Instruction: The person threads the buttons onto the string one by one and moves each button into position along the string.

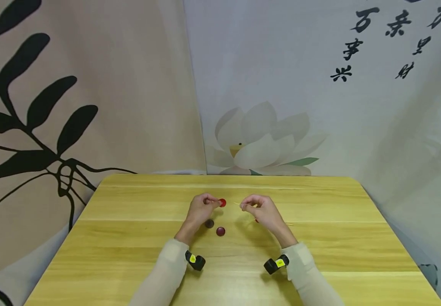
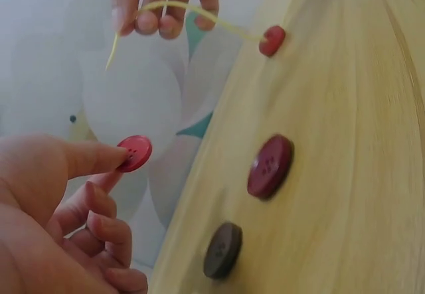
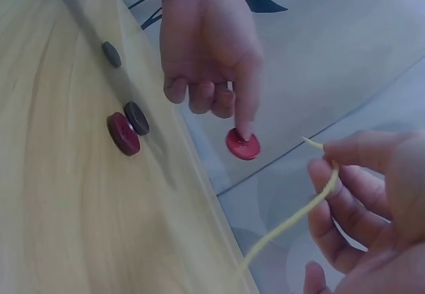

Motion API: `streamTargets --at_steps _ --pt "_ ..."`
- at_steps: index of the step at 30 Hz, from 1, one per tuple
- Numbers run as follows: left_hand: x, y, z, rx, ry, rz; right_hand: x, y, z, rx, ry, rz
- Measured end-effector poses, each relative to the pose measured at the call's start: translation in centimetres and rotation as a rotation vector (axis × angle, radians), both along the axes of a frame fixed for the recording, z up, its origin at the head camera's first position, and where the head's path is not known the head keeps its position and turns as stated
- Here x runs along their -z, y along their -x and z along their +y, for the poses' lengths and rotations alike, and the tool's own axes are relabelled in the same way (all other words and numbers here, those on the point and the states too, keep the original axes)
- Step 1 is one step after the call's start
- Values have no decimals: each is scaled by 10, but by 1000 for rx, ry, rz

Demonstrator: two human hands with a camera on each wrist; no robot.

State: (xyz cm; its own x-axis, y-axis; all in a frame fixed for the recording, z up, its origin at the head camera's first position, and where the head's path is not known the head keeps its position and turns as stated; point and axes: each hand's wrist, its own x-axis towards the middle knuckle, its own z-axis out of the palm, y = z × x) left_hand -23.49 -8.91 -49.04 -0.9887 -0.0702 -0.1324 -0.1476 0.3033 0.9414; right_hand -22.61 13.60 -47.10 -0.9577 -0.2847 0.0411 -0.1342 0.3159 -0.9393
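Between thumb and finger, my left hand (image 1: pixel 202 209) pinches a red button (image 2: pixel 136 153) with small holes, held above the table. To its right, my right hand (image 1: pixel 262 210) pinches a yellow string (image 3: pixel 292 220) near one end, and a short tip (image 3: pixel 312 143) sticks out toward the button. String tip and held button are apart. Farther along, the string passes through another red button (image 2: pixel 272 40) that lies on the table, mostly hidden by my right hand in the head view.
On the wooden table (image 1: pixel 128 255) lie a maroon button (image 1: pixel 220 231) and a dark brown button (image 1: pixel 209 223), close together near my left hand. Another dark button (image 3: pixel 111 54) shows in the right wrist view. A patterned cloth (image 1: pixel 147 85) hangs behind the table.
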Motion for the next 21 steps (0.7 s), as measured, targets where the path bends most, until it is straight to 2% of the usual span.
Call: streamTargets --at_steps 9,13,19,21 --pt "-14 -7 9 -43 -33 69 -6 -4 -4 8 10 30" --pt "-21 -11 13 -33 -57 82 -8 -6 -5 15 17 28" --pt "-26 -16 17 -19 -99 72 -9 -7 -9 34 -2 73" --pt "-27 -17 18 -18 -109 71 -17 -11 -11 30 0 79"
